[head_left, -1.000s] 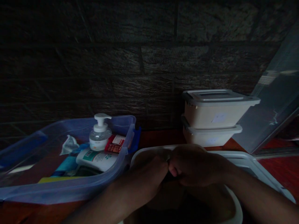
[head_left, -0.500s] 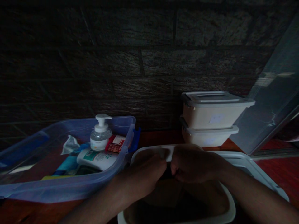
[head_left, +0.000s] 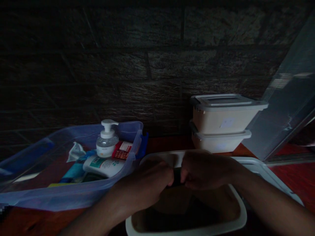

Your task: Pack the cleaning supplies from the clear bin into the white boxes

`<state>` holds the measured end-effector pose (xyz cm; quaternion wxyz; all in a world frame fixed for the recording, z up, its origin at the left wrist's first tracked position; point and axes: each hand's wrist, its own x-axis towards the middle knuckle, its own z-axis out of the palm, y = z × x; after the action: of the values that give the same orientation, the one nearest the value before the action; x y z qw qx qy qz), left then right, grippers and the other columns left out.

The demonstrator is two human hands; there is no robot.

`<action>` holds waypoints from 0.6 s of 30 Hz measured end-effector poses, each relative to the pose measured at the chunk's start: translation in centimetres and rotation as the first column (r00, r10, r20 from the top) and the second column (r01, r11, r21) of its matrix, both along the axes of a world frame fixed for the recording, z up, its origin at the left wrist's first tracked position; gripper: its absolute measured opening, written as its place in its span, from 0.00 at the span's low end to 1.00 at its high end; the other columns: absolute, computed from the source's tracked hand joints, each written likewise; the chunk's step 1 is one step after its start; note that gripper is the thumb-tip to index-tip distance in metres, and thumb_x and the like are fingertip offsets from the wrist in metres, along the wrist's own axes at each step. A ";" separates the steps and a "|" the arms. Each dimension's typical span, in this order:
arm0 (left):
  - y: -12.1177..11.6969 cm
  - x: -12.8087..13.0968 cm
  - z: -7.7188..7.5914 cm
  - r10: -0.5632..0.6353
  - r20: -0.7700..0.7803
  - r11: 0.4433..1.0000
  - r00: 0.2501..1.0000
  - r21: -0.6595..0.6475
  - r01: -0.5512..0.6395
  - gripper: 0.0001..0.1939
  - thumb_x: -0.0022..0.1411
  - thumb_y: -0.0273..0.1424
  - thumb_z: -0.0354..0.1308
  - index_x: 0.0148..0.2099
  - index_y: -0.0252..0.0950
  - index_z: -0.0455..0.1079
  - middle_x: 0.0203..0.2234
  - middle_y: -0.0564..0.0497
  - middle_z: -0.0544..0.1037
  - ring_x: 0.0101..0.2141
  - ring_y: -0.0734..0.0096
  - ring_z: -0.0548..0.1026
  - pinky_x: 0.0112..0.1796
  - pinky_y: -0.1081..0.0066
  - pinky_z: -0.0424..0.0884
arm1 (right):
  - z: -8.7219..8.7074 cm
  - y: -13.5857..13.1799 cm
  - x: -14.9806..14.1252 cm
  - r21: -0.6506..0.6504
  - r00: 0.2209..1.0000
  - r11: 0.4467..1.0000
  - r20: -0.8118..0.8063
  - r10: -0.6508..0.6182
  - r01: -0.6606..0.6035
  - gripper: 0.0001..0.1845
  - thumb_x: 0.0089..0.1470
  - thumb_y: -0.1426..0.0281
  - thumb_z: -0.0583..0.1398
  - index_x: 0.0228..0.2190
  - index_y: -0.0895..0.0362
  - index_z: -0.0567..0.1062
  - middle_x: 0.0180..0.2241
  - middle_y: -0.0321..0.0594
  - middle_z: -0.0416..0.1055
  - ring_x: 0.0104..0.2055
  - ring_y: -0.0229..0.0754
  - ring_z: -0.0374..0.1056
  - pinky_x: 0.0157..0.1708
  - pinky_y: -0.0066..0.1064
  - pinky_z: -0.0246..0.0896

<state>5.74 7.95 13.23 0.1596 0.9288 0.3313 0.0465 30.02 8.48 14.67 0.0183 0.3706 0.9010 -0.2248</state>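
Observation:
My left hand (head_left: 157, 178) and my right hand (head_left: 203, 170) are close together over an open cream bin (head_left: 244, 213), at its far side. Both are closed, knuckles turned toward each other. Between them shows a short stretch of a dark, band-like item (head_left: 176, 177), gripped from either side; its kind is too dim to make out. Below the hands, the inside of the bin is brownish and dark, so its contents cannot be told. My forearms reach in from the lower left and lower right.
A clear blue-tinted tub (head_left: 118, 183) at left holds a pump bottle (head_left: 107, 141), a white bottle (head_left: 104, 166), a red packet (head_left: 123, 149) and a blue item (head_left: 73, 172). Two lidded boxes (head_left: 222, 121) stand stacked behind. A pale lid (head_left: 261, 168) lies at right. A brick wall (head_left: 157, 65) rises behind.
My hands have drawn slightly apart, and more of the dark item shows between them. The tub and boxes look nearly the same, with a small shift of the view.

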 end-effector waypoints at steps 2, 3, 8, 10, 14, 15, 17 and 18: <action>0.0 0.2 0.2 -0.010 -0.054 0.999 0.998 -0.033 0.009 0.22 0.56 0.16 0.52 0.47 0.40 0.77 0.43 0.49 0.78 0.48 0.60 0.71 0.45 0.67 0.66 | 0.2 -0.1 0.0 -0.019 1.000 1.000 -0.003 0.007 -0.007 0.16 0.52 0.71 0.62 0.41 0.53 0.86 0.32 0.35 0.82 0.31 0.38 0.76 0.28 0.25 0.58; 0.0 0.3 0.3 -0.017 -0.075 0.999 0.997 -0.050 0.013 0.23 0.56 0.16 0.52 0.48 0.40 0.77 0.43 0.49 0.78 0.49 0.59 0.71 0.46 0.66 0.66 | 0.2 -0.1 0.0 -0.021 1.000 1.000 0.001 0.009 -0.009 0.16 0.52 0.70 0.62 0.41 0.53 0.86 0.32 0.34 0.82 0.31 0.38 0.76 0.28 0.25 0.58; -0.3 1.1 1.1 0.015 -0.184 0.997 0.983 -0.075 -0.029 0.23 0.56 0.16 0.51 0.48 0.39 0.78 0.42 0.48 0.79 0.47 0.59 0.73 0.45 0.66 0.68 | -0.1 -0.1 -0.1 0.021 0.999 0.999 0.031 0.040 -0.040 0.16 0.52 0.70 0.62 0.41 0.51 0.86 0.35 0.34 0.83 0.36 0.41 0.77 0.35 0.28 0.63; -0.3 1.4 1.2 0.017 -0.238 0.995 0.971 -0.091 -0.040 0.22 0.56 0.16 0.53 0.48 0.39 0.78 0.41 0.48 0.79 0.45 0.60 0.74 0.44 0.67 0.68 | -0.2 -0.2 -0.2 0.029 0.998 0.999 0.058 0.038 -0.040 0.17 0.52 0.70 0.62 0.42 0.51 0.86 0.36 0.36 0.83 0.38 0.43 0.77 0.38 0.29 0.64; -0.1 1.7 0.9 0.020 -0.212 0.995 0.977 -0.091 -0.040 0.22 0.55 0.16 0.55 0.47 0.40 0.79 0.39 0.48 0.80 0.44 0.59 0.75 0.43 0.66 0.69 | -0.2 -0.3 -0.4 0.004 0.996 1.000 0.085 0.023 -0.024 0.18 0.52 0.70 0.61 0.43 0.52 0.86 0.35 0.38 0.83 0.37 0.43 0.77 0.36 0.28 0.64; -0.1 1.7 0.9 0.021 -0.208 0.995 0.978 -0.088 -0.040 0.22 0.54 0.16 0.55 0.47 0.39 0.79 0.39 0.48 0.79 0.44 0.58 0.75 0.42 0.66 0.69 | -0.1 -0.4 -0.4 0.004 0.996 1.000 0.090 0.021 -0.021 0.18 0.52 0.70 0.61 0.43 0.52 0.86 0.35 0.38 0.83 0.36 0.43 0.77 0.35 0.28 0.64; -0.1 1.9 1.0 0.024 -0.217 0.996 0.976 -0.080 -0.042 0.23 0.53 0.15 0.54 0.47 0.38 0.79 0.38 0.48 0.80 0.42 0.58 0.76 0.41 0.66 0.70 | -0.1 -0.4 -0.4 0.011 0.995 1.000 0.103 0.018 -0.019 0.18 0.51 0.71 0.61 0.43 0.52 0.86 0.35 0.38 0.82 0.36 0.43 0.77 0.34 0.28 0.63; -0.2 1.9 1.0 0.024 -0.218 0.997 0.976 -0.072 -0.041 0.24 0.52 0.14 0.54 0.47 0.38 0.79 0.38 0.48 0.80 0.42 0.58 0.76 0.40 0.66 0.70 | 0.0 -0.4 -0.4 0.014 0.994 1.000 0.109 0.017 -0.019 0.18 0.51 0.71 0.61 0.43 0.52 0.86 0.35 0.38 0.82 0.36 0.43 0.77 0.34 0.28 0.63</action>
<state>7.66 7.77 14.28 0.1571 0.9159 0.3635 -0.0653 29.59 8.13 14.62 0.0665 0.3742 0.9037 -0.1972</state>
